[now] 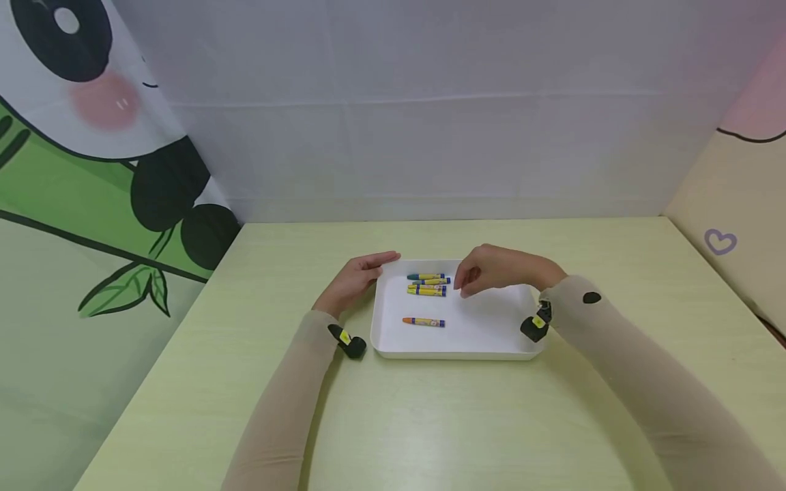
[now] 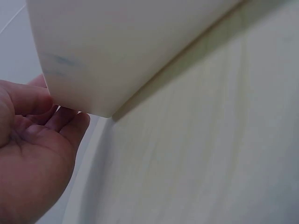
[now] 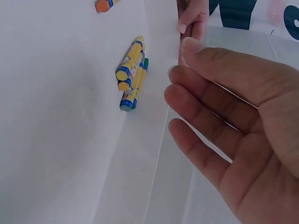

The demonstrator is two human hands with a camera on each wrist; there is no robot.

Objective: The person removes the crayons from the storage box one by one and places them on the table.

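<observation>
A white tray (image 1: 393, 341) sits mid-table and holds several crayons. A cluster of yellow-wrapped crayons (image 1: 427, 285) (image 3: 131, 77) lies against its far wall, and a single orange crayon (image 1: 424, 322) (image 3: 103, 4) lies apart, nearer me. My left hand (image 1: 359, 274) rests on the tray's far left corner, fingers straight along the rim; in the left wrist view the left hand (image 2: 35, 140) touches the tray's outer wall (image 2: 117, 51). My right hand (image 1: 491, 269) (image 3: 224, 121) hovers over the tray just right of the cluster, fingers relaxed and loosely bent, holding nothing.
The pale green table (image 1: 430, 423) reaches to a grey back wall. A panda-print curtain (image 1: 92, 170) hangs at the left and a cream panel with a heart (image 1: 720, 241) at the right. Black wrist cameras (image 1: 347, 341) sit on both sleeves.
</observation>
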